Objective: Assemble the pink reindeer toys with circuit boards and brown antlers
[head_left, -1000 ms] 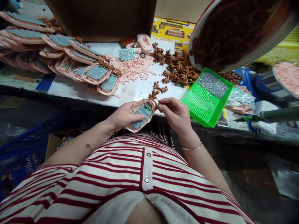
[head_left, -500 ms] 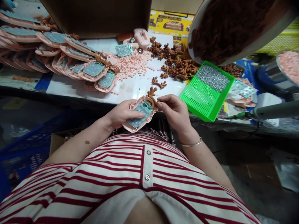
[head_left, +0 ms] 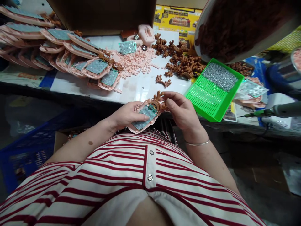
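The left hand (head_left: pixel 127 116) clasps the pink case (head_left: pixel 134 129); the right hand (head_left: pixel 182 113) pinches the brown antlers (head_left: pixel 157 96), which could pop loose if pressed unevenly.

One camera does all the looking, worn on the person's head and facing forward and steeply down. I see the striped shirt (head_left: pixel 117 177) very near the lens, the left hand (head_left: pixel 128 115) and right hand (head_left: pixel 183 113) mid-view, then the bench (head_left: pixel 131 89) running across, a cardboard box (head_left: pixel 101 15) topping the view.
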`<state>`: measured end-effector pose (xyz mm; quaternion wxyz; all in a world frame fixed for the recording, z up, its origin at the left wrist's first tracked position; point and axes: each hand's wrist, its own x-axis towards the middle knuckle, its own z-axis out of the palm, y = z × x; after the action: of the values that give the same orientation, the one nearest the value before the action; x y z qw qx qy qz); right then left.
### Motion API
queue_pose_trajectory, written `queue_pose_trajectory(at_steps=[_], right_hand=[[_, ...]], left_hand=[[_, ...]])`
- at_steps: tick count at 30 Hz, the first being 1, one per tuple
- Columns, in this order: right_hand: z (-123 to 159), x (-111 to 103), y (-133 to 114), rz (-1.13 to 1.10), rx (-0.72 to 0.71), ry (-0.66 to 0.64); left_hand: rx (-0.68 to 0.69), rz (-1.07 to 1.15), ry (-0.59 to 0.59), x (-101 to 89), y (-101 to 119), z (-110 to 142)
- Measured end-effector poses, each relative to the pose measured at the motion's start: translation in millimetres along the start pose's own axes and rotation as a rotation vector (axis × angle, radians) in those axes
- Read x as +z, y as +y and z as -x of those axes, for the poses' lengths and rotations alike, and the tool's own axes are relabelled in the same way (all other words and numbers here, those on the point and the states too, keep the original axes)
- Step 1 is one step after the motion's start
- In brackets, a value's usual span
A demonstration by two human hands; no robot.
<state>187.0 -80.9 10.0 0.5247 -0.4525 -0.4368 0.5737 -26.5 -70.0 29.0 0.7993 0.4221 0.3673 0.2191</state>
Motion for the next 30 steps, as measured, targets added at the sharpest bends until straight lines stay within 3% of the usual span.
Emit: queue_pose_trajectory(at_steps=[7, 18, 27, 30], right_hand=[[-3, 10, -2, -0.101, 0.012, -0.041], [-3, 5, 4, -0.111, 0.069, -0.025], [-2, 12, 12, 0.137, -0.038, 0.022], [-4, 13, 18, 0.152, -0.013, 0.032]], left_hand=[[-0.044, -0.074, -0.029, 0.9, -1, 0], [-0.062, -0.085, -0.081, 0.2, 1, -4], [-0.046, -0.238, 0.020, -2.9, -5, -6], [-0.048, -0.254, 0.024, -4.9, -6, -6]])
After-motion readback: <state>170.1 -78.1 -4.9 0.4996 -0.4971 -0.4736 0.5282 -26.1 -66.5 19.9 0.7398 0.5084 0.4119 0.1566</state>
